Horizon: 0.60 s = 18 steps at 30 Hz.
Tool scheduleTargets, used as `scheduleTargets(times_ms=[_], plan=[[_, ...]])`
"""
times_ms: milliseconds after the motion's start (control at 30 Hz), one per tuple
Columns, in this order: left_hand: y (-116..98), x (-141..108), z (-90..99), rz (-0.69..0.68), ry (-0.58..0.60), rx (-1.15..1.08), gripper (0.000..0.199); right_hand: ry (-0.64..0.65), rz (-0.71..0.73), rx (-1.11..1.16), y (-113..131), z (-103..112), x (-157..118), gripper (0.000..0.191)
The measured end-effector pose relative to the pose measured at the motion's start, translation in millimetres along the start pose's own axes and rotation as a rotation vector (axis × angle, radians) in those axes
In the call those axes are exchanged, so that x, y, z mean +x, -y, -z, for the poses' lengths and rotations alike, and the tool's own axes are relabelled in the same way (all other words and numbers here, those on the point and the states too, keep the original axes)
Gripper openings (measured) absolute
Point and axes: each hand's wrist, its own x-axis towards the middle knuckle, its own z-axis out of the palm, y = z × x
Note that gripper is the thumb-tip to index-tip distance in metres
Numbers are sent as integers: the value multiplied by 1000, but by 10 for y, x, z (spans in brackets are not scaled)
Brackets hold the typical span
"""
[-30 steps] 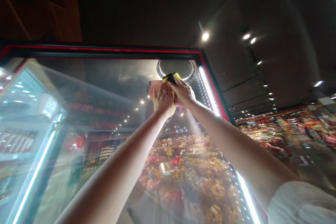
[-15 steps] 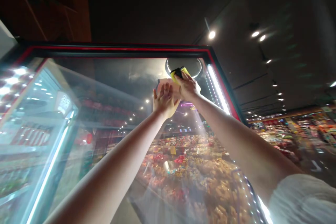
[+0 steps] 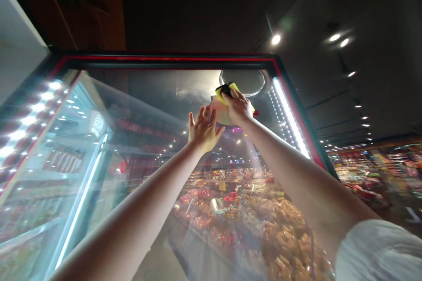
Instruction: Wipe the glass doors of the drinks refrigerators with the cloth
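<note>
My right hand (image 3: 240, 106) is closed on a folded yellow and black cloth (image 3: 224, 91), high against the glass door (image 3: 154, 101) below its top frame. Lower and to its left, my left hand (image 3: 203, 131) is raised with fingers spread and nothing in it. Whether its palm touches the glass I cannot tell. Behind the right hand, a pale pinkish patch (image 3: 217, 114) shows on the pane, perhaps a reflection.
A dark frame with a red line (image 3: 171, 59) borders the glass. Bright light strips run down the right (image 3: 290, 116) and left sides. Lit shelves (image 3: 62, 158) stand at the left. Packed goods (image 3: 237, 210) appear mirrored in the pane; store displays (image 3: 365, 175) lie far right.
The whole view has shifted, with the door further right in it. Against the door, both hands have moved left, the left one more, widening the gap between them. The right hand still grips the cloth.
</note>
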Motion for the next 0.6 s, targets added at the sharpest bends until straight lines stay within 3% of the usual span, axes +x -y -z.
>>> scheduleTargets(times_ms=[67, 167, 233, 333, 400, 467, 533, 600], plan=[[11, -43, 9, 38, -8, -14, 73, 15, 138, 18, 126, 4, -211, 58], [-22, -122, 3, 34, -11, -13, 73, 48, 315, 40, -16, 134, -608, 60], [-43, -164, -2, 6, 1, -3, 72, 49, 286, 41, -203, 228, -698, 60], [-16, -191, 9, 40, 34, 4, 75, 63, 63, 15, -257, 239, -493, 61], [52, -198, 31, 100, 54, 5, 80, 93, -34, 1, -43, 168, -305, 63], [137, -220, 55, 154, 53, -5, 83, 107, -9, 6, 285, 90, -251, 64], [207, -266, 66, 174, 34, -26, 84, 113, 82, 29, 572, 48, -381, 61], [236, -329, 53, 135, 30, -48, 84, 87, 195, 36, 703, 61, -620, 60]])
